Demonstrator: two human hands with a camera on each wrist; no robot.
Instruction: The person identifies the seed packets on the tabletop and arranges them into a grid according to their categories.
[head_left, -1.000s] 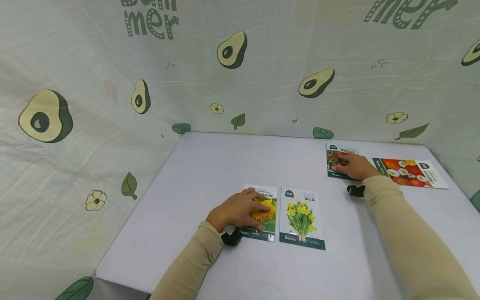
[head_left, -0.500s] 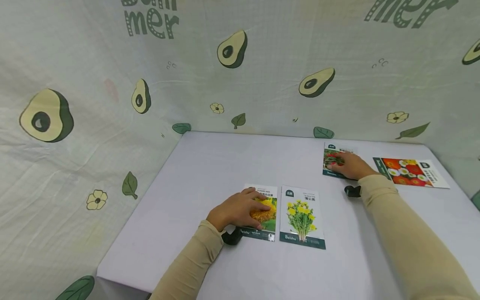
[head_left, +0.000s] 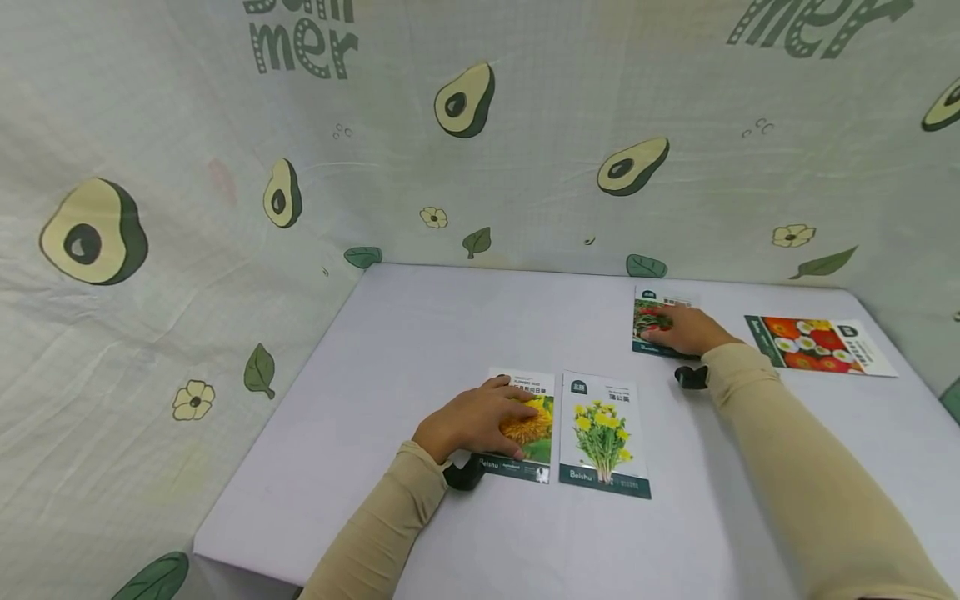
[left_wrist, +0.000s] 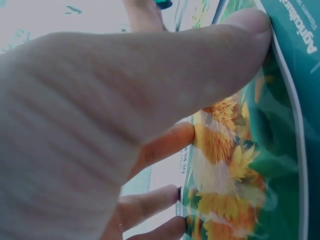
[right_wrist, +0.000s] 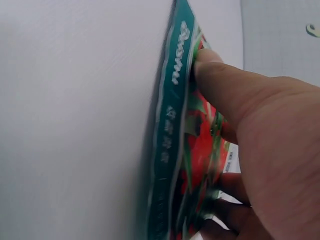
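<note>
L hand (head_left: 476, 421), fingers spread wide, rests atop sunflower pkt (head_left: 534, 440), w/ dandelion pkt (head_left: 603, 437) just beside. R hand (head_left: 690, 331), also spread, unclenched, touches red-pictured pkt (right_wrist: 197, 150) toward table's (head_left: 450, 325) far side, nr red/white flower pkt (head_left: 817, 346).

Curtained booth: avocado-print cloth (head_left: 540, 100), white table (head_left: 450, 325)
</note>
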